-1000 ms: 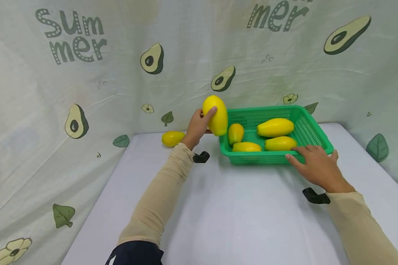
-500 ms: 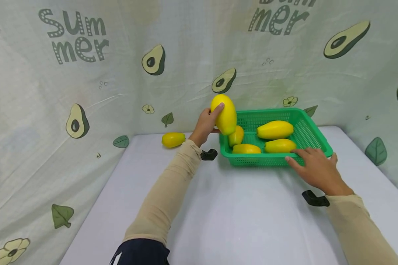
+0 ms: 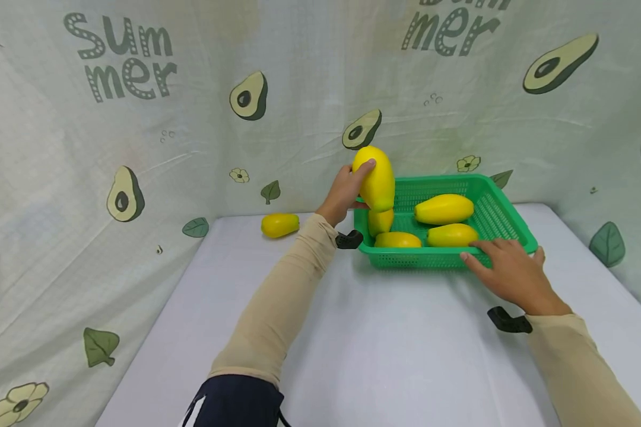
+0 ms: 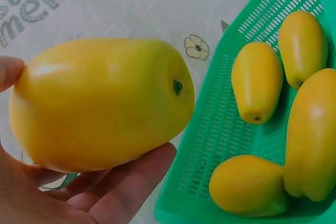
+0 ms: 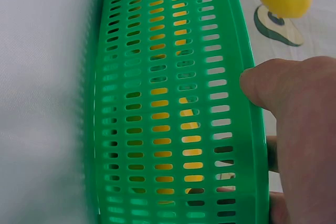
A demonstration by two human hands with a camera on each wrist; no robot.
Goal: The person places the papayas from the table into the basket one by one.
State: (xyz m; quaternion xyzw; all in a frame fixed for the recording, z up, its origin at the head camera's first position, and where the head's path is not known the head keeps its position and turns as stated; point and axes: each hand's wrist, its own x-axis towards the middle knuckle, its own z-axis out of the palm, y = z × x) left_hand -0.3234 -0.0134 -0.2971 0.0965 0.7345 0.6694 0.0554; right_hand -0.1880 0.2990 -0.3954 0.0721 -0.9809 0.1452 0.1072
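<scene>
My left hand (image 3: pixel 346 193) grips a yellow papaya (image 3: pixel 375 179), thumb on one side and fingers beneath it. In the left wrist view the stem end of this papaya (image 4: pixel 102 103) points toward the green basket (image 4: pixel 210 129). The held fruit is raised over the basket's left end and partly overlaps a papaya inside. My right hand (image 3: pixel 513 273) holds the front rim of the basket (image 3: pixel 406 257) near its right corner. Its thumb (image 5: pixel 262 82) lies against the outer wall; the other fingers reach over the rim and are mostly hidden.
Inside the basket lie several papayas, including a large one (image 3: pixel 444 209) at the back and one (image 3: pixel 452 235) near the right hand. Another papaya (image 3: pixel 280 225) rests on the white table (image 3: pixel 395 344) at the back left. A printed cloth (image 3: pixel 299 71) hangs behind.
My left hand has carried the papaya rightward and slightly up, from beside the basket to over its left end. The right hand stays on the rim.
</scene>
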